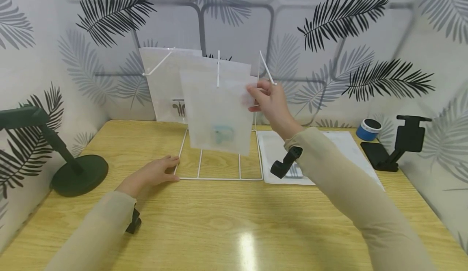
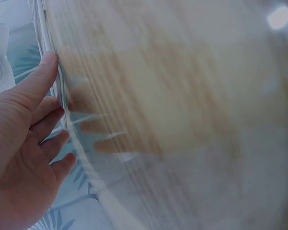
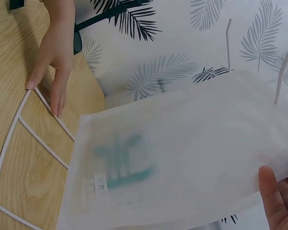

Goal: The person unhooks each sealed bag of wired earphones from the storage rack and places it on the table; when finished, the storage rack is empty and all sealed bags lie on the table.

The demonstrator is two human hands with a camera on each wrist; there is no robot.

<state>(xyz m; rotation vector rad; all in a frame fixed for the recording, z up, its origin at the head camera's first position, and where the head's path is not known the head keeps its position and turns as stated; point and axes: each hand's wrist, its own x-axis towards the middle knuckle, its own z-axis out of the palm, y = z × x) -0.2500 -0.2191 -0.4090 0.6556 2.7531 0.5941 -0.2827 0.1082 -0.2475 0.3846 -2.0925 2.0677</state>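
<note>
A white wire rack (image 1: pixel 221 178) stands on the table, with prongs at its top. Its middle prong (image 1: pixel 218 70) runs over frosted bags, the front bag (image 1: pixel 219 108) showing a teal item low inside. My right hand (image 1: pixel 268 100) pinches that bag's right edge, thumb in front and fingers partly hidden behind. In the right wrist view the teal item (image 3: pixel 122 163) shows blurred through the plastic, beside a small label (image 3: pixel 101 184). My left hand (image 1: pixel 157 173) rests on the rack's front left base corner, its fingers nearly straight along the side wire.
Another frosted bag (image 1: pixel 164 84) with a dark item hangs at the left prong (image 1: pixel 159 61). Right of the rack lies a flat white bag (image 1: pixel 338 141). A blue-and-white round container (image 1: pixel 369 129) and black stand (image 1: pixel 409 135) are far right; a dark green lamp (image 1: pixel 80 175) stands left.
</note>
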